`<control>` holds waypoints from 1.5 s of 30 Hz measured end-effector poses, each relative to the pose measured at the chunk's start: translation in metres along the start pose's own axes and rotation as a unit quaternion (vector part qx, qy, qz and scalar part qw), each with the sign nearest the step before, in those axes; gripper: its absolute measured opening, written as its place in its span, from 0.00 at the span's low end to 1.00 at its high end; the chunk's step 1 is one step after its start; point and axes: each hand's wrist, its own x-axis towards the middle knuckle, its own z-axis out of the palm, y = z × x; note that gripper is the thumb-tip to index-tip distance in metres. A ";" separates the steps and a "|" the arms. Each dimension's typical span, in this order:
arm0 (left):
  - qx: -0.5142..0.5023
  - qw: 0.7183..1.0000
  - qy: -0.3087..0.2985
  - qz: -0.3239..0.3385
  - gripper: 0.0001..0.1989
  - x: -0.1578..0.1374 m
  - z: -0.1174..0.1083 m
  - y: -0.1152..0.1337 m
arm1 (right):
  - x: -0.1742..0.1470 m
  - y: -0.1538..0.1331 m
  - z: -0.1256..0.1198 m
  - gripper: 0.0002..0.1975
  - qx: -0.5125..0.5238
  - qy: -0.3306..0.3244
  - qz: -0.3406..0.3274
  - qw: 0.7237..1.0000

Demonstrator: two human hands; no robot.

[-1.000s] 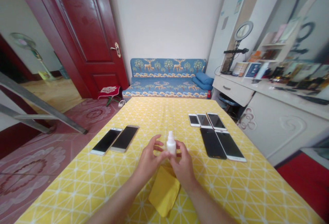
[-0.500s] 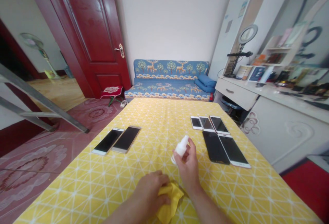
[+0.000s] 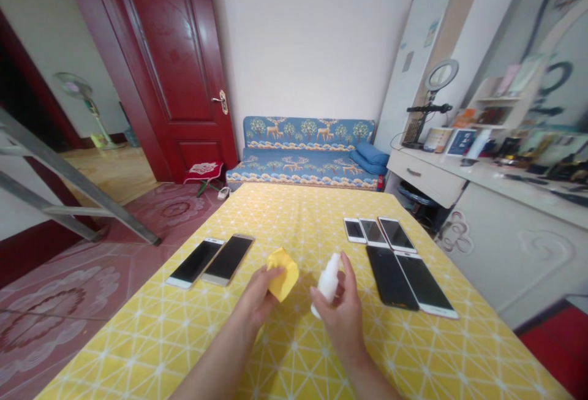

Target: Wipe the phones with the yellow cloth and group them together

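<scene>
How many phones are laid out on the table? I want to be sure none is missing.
7. Two lie side by side at the left. Five at the right: three small ones in a far row, two larger ones nearer. None looks hidden.

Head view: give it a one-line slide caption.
Left hand lifts a yellow cloth; right hand grips a white bottle.

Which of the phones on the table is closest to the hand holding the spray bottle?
The all-black phone, front left of the right-hand group, lies nearest the right hand; the others sit farther off.
</scene>
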 end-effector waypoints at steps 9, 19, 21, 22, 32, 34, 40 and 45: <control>-0.125 0.986 -0.092 -0.062 0.14 -0.001 0.002 -0.015 | 0.003 0.008 -0.005 0.42 -0.075 0.016 -0.065 0.995; -0.143 0.985 -0.091 -0.026 0.13 0.003 -0.009 -0.019 | 0.000 0.010 -0.005 0.29 -0.077 -0.015 -0.059 0.995; -0.140 0.986 -0.080 -0.029 0.12 0.001 -0.007 -0.019 | 0.000 0.010 -0.004 0.29 -0.098 -0.006 -0.071 0.993; -0.125 0.988 -0.088 -0.023 0.13 0.001 -0.007 -0.020 | -0.001 0.010 -0.003 0.29 -0.107 -0.009 -0.076 0.991; 0.397 0.872 0.077 0.274 0.14 0.006 -0.026 -0.004 | 0.000 0.014 -0.004 0.28 -0.244 -0.045 -0.181 0.952; 0.463 0.835 0.101 0.281 0.06 0.007 -0.031 0.001 | -0.002 0.015 -0.003 0.26 -0.249 -0.047 -0.201 0.946; 0.237 0.955 0.111 0.141 0.18 0.007 -0.031 0.003 | -0.005 0.016 -0.001 0.23 -0.224 -0.036 -0.166 0.960; 0.039 0.999 -0.019 0.013 0.16 -0.007 -0.022 0.003 | -0.004 0.013 -0.003 0.26 -0.237 -0.042 -0.176 0.954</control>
